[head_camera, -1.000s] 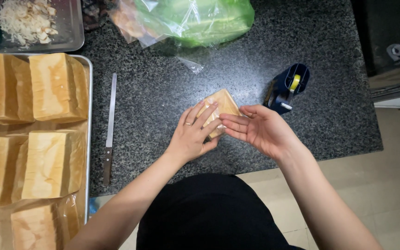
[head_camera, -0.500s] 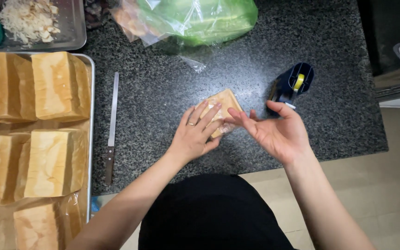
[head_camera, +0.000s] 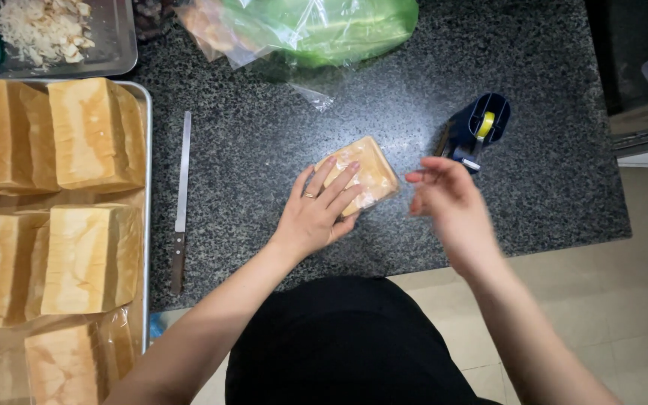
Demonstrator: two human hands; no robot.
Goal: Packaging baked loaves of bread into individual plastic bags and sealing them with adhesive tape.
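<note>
A small wrapped bread slice (head_camera: pixel 370 172) lies on the dark speckled counter (head_camera: pixel 279 135). My left hand (head_camera: pixel 319 210), a ring on one finger, rests flat on it with fingers spread, pressing it down. My right hand (head_camera: pixel 448 204) hovers to the right of the slice, fingers loosely curled and a little blurred, just below a dark blue tape dispenser (head_camera: pixel 475 129) with a yellow roll. It holds nothing that I can make out.
A long knife (head_camera: pixel 181 199) lies left of the slice, beside a metal tray (head_camera: pixel 146 217) of bread loaves (head_camera: pixel 88 135). Another tray (head_camera: pixel 118 45) with crumbs sits at the top left. A green plastic bag (head_camera: pixel 316 26) lies at the back.
My right hand has left the wrapped slice and moved right, towards the tape dispenser. My left hand stays pressed on the slice.
</note>
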